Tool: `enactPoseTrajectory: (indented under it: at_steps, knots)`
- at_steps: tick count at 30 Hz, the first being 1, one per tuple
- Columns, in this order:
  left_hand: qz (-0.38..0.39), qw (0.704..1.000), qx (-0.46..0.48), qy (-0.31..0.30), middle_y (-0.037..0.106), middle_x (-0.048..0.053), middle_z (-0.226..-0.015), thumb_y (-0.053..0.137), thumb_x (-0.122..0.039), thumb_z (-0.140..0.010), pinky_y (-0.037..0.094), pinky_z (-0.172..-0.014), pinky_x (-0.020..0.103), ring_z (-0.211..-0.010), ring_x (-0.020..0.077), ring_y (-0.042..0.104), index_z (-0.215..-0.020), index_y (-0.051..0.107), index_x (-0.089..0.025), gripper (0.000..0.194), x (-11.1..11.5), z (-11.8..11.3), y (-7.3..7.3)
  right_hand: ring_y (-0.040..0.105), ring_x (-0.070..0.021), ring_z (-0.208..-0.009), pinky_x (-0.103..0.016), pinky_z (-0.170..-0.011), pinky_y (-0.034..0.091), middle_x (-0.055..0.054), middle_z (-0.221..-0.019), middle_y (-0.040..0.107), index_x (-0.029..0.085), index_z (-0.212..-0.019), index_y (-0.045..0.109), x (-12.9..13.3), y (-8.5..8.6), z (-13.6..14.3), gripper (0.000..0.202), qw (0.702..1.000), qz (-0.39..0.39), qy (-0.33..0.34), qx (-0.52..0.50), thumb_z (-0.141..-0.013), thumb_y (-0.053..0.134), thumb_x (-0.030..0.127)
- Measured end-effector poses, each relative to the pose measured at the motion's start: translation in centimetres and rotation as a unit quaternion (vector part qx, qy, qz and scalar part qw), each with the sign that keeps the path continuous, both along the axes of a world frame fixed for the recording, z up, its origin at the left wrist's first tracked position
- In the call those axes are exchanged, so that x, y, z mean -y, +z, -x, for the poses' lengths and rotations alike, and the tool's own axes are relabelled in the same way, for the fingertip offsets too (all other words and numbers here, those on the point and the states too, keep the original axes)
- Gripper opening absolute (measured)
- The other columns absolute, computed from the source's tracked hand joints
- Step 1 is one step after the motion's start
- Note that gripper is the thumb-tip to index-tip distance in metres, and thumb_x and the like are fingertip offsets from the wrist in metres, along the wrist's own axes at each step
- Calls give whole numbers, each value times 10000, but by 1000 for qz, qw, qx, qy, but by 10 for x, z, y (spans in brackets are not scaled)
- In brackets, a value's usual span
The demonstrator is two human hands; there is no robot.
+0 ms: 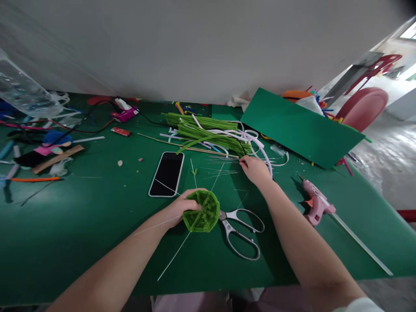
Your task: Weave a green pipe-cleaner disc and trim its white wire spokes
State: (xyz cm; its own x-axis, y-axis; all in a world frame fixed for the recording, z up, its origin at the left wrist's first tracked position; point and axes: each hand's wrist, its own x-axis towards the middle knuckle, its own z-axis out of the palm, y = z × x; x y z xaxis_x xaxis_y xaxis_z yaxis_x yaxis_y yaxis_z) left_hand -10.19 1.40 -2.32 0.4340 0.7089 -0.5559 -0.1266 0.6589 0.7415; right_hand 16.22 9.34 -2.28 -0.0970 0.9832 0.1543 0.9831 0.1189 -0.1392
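My left hand (177, 212) grips a round green cup-like piece (211, 212) made of fuzzy pipe cleaner, its thumb reaching inside. Thin pale wires stick out from this piece on several sides. Farther forward and to the right, my right hand (256, 170) has its fingertips pinched together at the end of some loose thin wires (224, 160) on the table. Whether a wire is between those fingertips is too small to tell. Just beyond lies a bundle of green pipe cleaners (208, 132). Silver-handled scissors (240, 229) lie right of the green piece, their blades partly hidden.
A phone (167, 174) lies left of centre on the green table (107, 225). At right rests a pink glue gun (315, 201) with a long glue stick. A green board (299, 128) leans at the back right. Craft scraps and a small doll (48, 147) sit at left.
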Motion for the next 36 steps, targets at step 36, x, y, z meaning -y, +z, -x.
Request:
enactPoseTrajectory:
  at_steps: [36]
  knots:
    - [-24,999,20,-33,654,78,-922,634,-154,-499,434,-818,459,-903,291,586,-965,603,-170,466,-3,1,-2,518,-204,-717,-267,-572,340,-70,-728,605,182,-815,544,-8,0,11,244,996,-16,70,-53,-727,377,27]
